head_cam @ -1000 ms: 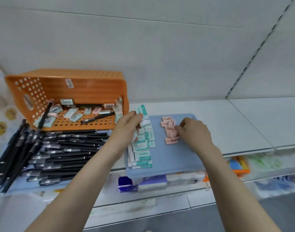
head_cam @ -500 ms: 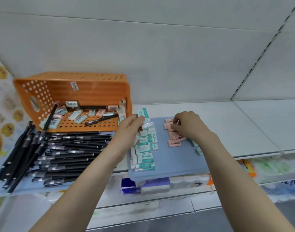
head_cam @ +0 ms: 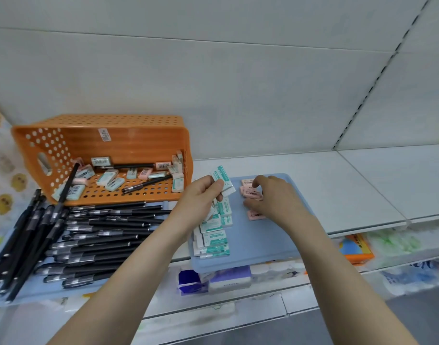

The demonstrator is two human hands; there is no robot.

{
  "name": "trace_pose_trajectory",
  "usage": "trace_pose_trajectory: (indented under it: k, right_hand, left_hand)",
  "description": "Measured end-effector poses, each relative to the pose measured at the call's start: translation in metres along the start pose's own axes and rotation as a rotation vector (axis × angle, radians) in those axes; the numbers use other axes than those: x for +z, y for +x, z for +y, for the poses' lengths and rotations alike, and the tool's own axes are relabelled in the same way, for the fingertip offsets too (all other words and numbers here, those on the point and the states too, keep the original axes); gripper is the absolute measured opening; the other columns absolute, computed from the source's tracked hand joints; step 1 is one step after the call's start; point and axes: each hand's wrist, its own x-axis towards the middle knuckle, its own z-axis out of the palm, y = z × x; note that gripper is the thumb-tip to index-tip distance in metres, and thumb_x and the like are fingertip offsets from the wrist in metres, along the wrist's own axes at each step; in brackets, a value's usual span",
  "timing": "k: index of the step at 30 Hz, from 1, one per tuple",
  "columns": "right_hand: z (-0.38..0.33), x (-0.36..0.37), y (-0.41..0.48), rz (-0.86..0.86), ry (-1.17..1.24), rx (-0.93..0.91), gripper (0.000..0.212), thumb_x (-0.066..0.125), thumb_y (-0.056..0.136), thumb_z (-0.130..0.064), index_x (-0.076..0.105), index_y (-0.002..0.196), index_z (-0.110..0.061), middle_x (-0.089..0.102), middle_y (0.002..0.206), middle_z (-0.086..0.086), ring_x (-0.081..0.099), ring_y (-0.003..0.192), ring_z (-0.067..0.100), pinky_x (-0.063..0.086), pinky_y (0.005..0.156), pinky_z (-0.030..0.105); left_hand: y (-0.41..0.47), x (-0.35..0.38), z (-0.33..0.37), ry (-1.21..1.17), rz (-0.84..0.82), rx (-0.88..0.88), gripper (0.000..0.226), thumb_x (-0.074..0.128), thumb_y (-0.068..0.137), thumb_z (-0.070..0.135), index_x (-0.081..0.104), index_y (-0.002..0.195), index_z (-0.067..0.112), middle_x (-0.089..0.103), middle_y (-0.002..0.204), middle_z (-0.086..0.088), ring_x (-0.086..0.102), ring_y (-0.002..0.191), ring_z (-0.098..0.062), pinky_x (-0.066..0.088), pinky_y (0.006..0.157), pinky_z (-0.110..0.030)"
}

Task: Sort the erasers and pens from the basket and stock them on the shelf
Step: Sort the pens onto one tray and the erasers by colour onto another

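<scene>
- Sorting erasers: left hand (head_cam: 203, 195) pinches teal erasers (head_cam: 223, 181) above blue tray (head_cam: 263, 240).
- At tray's far side, right hand (head_cam: 273, 197) grips pink erasers (head_cam: 250, 190).
- Next, likely: set teal ones on their row; basket (head_cam: 128, 135), far left, holds more.

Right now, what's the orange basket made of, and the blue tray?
The orange basket looks like moulded plastic, matte, with rows of round holes and a cut-out handle. The blue tray seems smooth plastic too, judging by its rounded corners; less sure.
</scene>
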Motion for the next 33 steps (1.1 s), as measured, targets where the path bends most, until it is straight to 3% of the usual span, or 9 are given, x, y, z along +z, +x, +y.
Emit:
trace_pose_trajectory:
  k: [2, 7, 15, 19, 23, 26, 29, 31, 33]
  right_hand:
    - [-0.002, 0.006, 0.001, 0.045, 0.011, 0.034, 0.038, 0.065, 0.082, -0.044, 0.060, 0.108, -0.017, 0.059, 0.103, 0.007, 0.058, 0.090, 0.029, 0.045, 0.073, 0.034]
    - [-0.012, 0.011, 0.011, 0.116, -0.079, 0.078, 0.047, 0.059, 0.085, -0.057, 0.058, 0.108, -0.016, 0.058, 0.103, 0.006, 0.059, 0.093, 0.027, 0.039, 0.067, 0.030]
    - [-0.015, 0.027, 0.025, 0.133, -0.085, 0.074, 0.034, 0.056, 0.087, -0.038, 0.053, 0.106, -0.010, 0.058, 0.099, 0.011, 0.059, 0.090, 0.031, 0.036, 0.064, 0.031]
    - [-0.014, 0.032, 0.027, 0.147, -0.130, 0.038, 0.028, 0.054, 0.089, -0.030, 0.051, 0.106, -0.008, 0.059, 0.101, 0.013, 0.058, 0.090, 0.033, 0.033, 0.062, 0.031]
    - [-0.014, 0.024, 0.024, 0.145, -0.123, 0.064, 0.037, 0.055, 0.091, -0.039, 0.054, 0.114, -0.010, 0.060, 0.108, 0.011, 0.056, 0.098, 0.031, 0.038, 0.067, 0.032]
    - [-0.024, 0.002, 0.013, 0.288, 0.231, 0.009, 0.032, 0.052, 0.095, -0.045, 0.065, 0.106, -0.017, 0.067, 0.100, 0.001, 0.059, 0.094, 0.021, 0.039, 0.071, 0.029]
    - [-0.043, -0.023, -0.001, 0.006, 0.860, -0.059, 0.020, 0.058, 0.095, -0.036, 0.071, 0.094, -0.021, 0.071, 0.086, -0.006, 0.063, 0.078, 0.008, 0.050, 0.067, 0.026]
    - [-0.047, -0.027, -0.005, -0.065, 1.023, -0.110, 0.006, 0.066, 0.091, -0.019, 0.072, 0.091, -0.018, 0.069, 0.081, -0.001, 0.059, 0.071, 0.006, 0.049, 0.063, 0.022]
    - [-0.041, -0.028, -0.004, 0.020, 1.090, -0.061, 0.007, 0.067, 0.090, -0.009, 0.071, 0.089, -0.015, 0.066, 0.074, 0.001, 0.058, 0.064, 0.007, 0.049, 0.060, 0.021]
  left_hand:
    - [-0.001, 0.000, 0.002, 0.002, -0.009, -0.005, 0.037, 0.052, 0.095, 0.039, 0.056, 0.062, 0.023, 0.056, 0.076, -0.013, 0.051, 0.071, -0.027, 0.036, 0.066, -0.039]
    - [-0.004, -0.001, 0.003, 0.014, 0.000, 0.007, 0.033, 0.050, 0.099, 0.030, 0.054, 0.071, 0.014, 0.053, 0.076, -0.010, 0.045, 0.069, -0.024, 0.034, 0.066, -0.036]
    - [-0.007, -0.007, 0.000, 0.018, 0.012, 0.034, 0.031, 0.049, 0.100, 0.027, 0.055, 0.076, 0.008, 0.056, 0.076, -0.003, 0.049, 0.070, -0.017, 0.036, 0.071, -0.031]
    - [-0.006, -0.008, 0.000, 0.006, 0.020, 0.036, 0.030, 0.048, 0.100, 0.025, 0.055, 0.078, 0.007, 0.058, 0.073, 0.005, 0.052, 0.058, 0.000, 0.040, 0.063, -0.024]
    - [-0.006, -0.009, -0.001, 0.028, 0.018, 0.042, 0.031, 0.047, 0.101, 0.022, 0.054, 0.076, 0.006, 0.063, 0.079, 0.007, 0.056, 0.059, 0.007, 0.043, 0.060, -0.015]
    - [-0.003, -0.009, -0.002, 0.052, 0.023, 0.036, 0.033, 0.048, 0.101, 0.021, 0.055, 0.072, 0.008, 0.066, 0.084, 0.008, 0.060, 0.064, 0.007, 0.043, 0.057, -0.011]
    - [0.001, -0.005, -0.002, 0.157, -0.001, 0.051, 0.033, 0.055, 0.097, 0.032, 0.059, 0.069, 0.015, 0.063, 0.073, 0.007, 0.057, 0.066, -0.006, 0.042, 0.062, -0.024]
    - [0.004, -0.001, -0.002, 0.216, 0.002, 0.063, 0.031, 0.058, 0.094, 0.036, 0.060, 0.067, 0.020, 0.060, 0.070, 0.005, 0.054, 0.068, -0.012, 0.040, 0.068, -0.031]
    - [0.007, -0.001, 0.000, 0.166, 0.074, 0.044, 0.024, 0.056, 0.095, 0.035, 0.063, 0.075, 0.023, 0.062, 0.077, 0.007, 0.055, 0.075, -0.013, 0.042, 0.072, -0.032]
